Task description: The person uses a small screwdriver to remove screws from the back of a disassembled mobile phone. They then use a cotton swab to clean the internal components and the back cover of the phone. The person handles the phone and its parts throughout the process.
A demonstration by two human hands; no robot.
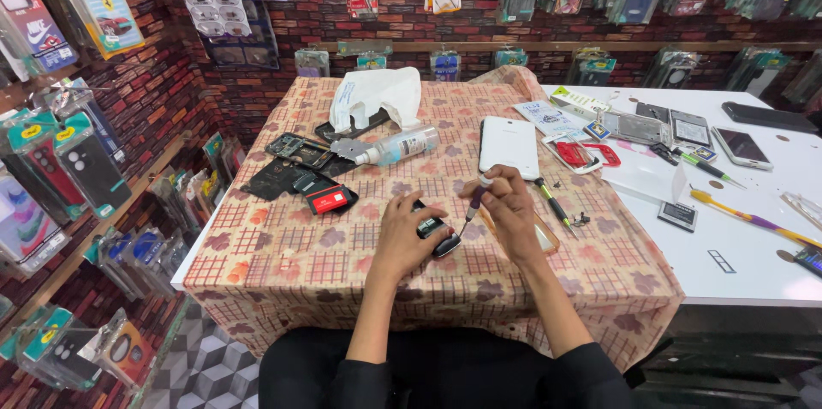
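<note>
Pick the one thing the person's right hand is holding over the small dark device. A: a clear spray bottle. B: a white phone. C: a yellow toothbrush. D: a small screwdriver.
D: the right hand grips a small screwdriver with its tip down on the small dark device that the left hand steadies; the spray bottle and white phone lie untouched on the cloth.

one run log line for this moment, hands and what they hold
left hand: steadies small black device on patterned cloth | right hand: holds screwdriver, tip on device | white phone behind
</note>
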